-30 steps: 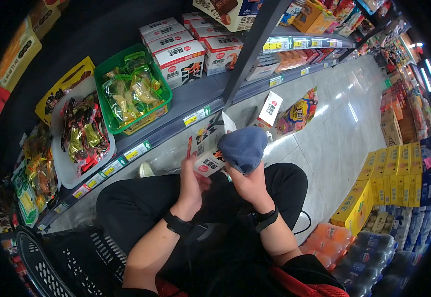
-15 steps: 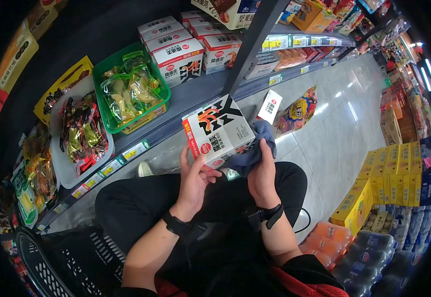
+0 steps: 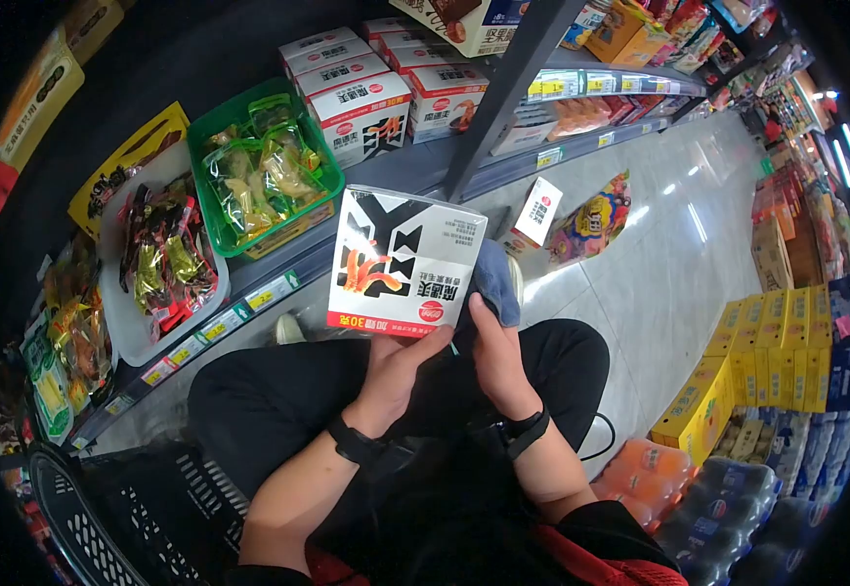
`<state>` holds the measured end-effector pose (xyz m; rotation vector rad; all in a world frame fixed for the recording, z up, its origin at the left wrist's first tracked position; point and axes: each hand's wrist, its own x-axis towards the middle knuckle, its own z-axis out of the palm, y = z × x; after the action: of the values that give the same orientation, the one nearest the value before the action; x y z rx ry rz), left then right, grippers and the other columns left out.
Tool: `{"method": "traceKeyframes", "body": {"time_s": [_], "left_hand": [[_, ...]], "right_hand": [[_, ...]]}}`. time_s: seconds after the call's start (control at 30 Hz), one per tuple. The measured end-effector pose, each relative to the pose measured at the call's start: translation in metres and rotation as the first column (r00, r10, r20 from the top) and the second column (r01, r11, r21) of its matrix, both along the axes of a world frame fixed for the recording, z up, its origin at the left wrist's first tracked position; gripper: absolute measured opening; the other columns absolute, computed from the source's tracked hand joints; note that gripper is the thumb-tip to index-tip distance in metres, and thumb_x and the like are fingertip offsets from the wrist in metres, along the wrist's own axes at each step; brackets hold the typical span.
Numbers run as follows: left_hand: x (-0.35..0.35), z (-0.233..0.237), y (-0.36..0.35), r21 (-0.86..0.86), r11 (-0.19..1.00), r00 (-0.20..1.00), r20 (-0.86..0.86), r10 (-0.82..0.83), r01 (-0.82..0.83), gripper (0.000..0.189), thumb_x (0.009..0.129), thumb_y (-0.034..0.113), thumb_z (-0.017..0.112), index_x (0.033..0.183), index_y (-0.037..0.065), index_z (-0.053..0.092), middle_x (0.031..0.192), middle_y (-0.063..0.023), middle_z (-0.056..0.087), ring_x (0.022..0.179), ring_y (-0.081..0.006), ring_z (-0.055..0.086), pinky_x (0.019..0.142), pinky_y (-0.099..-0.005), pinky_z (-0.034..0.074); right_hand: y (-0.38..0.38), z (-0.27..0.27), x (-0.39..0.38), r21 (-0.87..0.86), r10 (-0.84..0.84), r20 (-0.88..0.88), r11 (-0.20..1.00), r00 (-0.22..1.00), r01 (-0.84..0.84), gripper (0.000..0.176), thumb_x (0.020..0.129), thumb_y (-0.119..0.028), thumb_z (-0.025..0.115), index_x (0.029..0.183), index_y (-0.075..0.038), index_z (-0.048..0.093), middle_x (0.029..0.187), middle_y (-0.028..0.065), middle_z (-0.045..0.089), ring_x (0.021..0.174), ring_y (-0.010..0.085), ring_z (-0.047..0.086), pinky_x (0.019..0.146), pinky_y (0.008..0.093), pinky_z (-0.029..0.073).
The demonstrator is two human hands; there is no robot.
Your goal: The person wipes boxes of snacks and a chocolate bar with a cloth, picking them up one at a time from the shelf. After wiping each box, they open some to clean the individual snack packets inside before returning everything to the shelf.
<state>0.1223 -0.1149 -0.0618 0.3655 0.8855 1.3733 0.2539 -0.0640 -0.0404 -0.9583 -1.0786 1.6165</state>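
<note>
A white snack box (image 3: 403,264) with black, red and orange print is raised before me, its large printed face toward the camera. My left hand (image 3: 396,366) grips it from below, thumb along the red lower edge and the other fingers hidden behind it. My right hand (image 3: 498,361) is closed on a blue-grey cloth (image 3: 496,285), which lies against the box's right side. Similar white boxes (image 3: 361,107) stand in rows on the shelf ahead. Another white box (image 3: 536,213) and a colourful snack bag (image 3: 591,220) are on the floor beyond my right hand.
Left on the shelf are a green basket (image 3: 335,174) of wrapped snacks and a white tub (image 3: 132,342) of packets. A dark post (image 3: 505,103) rises ahead. A black basket (image 3: 83,518) sits at lower left, with yellow cartons (image 3: 689,405) and bottle packs (image 3: 655,469) to the right.
The snack box has turned so its large face points at the camera, and has shifted slightly left. The cloth has moved from the box's lower corner to its right side.
</note>
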Motion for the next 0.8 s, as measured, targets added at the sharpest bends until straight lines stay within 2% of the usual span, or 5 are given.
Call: {"method": "traceKeyframes", "body": {"time_s": [0.3,0.47,0.6,0.7,0.8], "left_hand": [[-0.002,0.009,0.005,0.096,0.993,0.989,-0.125,0.080,-0.068,0.041,0.081,-0.003,0.077,0.120,0.000,0.064,0.113,-0.0074,0.069,0.102,-0.0145,0.067,0.089,-0.0272,0.053],[-0.001,0.008,0.004,0.130,0.991,0.966,-0.251,0.066,-0.034,0.039,0.078,0.001,0.081,0.115,-0.001,0.067,0.109,-0.0085,0.072,0.100,-0.0158,0.068,0.086,-0.0283,0.053],[-0.014,0.009,0.005,0.270,0.962,0.750,-0.627,0.212,-0.046,0.049,0.072,0.008,0.086,0.115,0.000,0.065,0.109,-0.0110,0.072,0.099,-0.0200,0.070,0.087,-0.0324,0.052],[-0.022,0.007,0.004,0.278,0.959,0.594,-0.762,0.259,-0.061,0.052,0.073,0.011,0.086,0.117,0.000,0.062,0.110,-0.0112,0.071,0.099,-0.0211,0.070,0.088,-0.0334,0.052],[-0.026,0.009,0.004,0.243,0.967,0.606,-0.758,0.241,-0.080,0.058,0.068,0.011,0.087,0.119,0.001,0.060,0.109,-0.0138,0.069,0.103,-0.0278,0.068,0.090,-0.0369,0.051]], "right_hand": [[0.001,0.007,0.000,0.039,-0.095,-0.182,0.994,0.979,0.103,0.062,0.100,-0.017,0.055,0.154,-0.002,0.029,0.154,0.0123,0.040,0.143,0.0235,0.038,0.118,0.0374,0.027],[0.004,0.007,0.005,0.059,-0.207,-0.204,0.973,0.957,0.223,0.058,0.098,-0.022,0.054,0.150,-0.002,0.039,0.150,0.0098,0.046,0.139,0.0237,0.042,0.117,0.0397,0.030],[0.012,0.010,0.011,0.036,-0.243,-0.249,0.965,0.938,0.260,0.055,0.100,-0.024,0.049,0.149,0.000,0.039,0.149,0.0108,0.047,0.138,0.0243,0.043,0.116,0.0407,0.032],[0.015,0.002,0.017,0.088,-0.232,-0.226,0.963,0.946,0.257,0.055,0.101,-0.026,0.048,0.148,0.002,0.039,0.149,0.0109,0.047,0.138,0.0243,0.043,0.116,0.0405,0.031],[0.015,0.007,0.017,0.063,-0.227,-0.276,0.965,0.934,0.253,0.054,0.102,-0.028,0.047,0.146,0.002,0.041,0.148,0.0111,0.048,0.139,0.0248,0.043,0.117,0.0403,0.030]]}}
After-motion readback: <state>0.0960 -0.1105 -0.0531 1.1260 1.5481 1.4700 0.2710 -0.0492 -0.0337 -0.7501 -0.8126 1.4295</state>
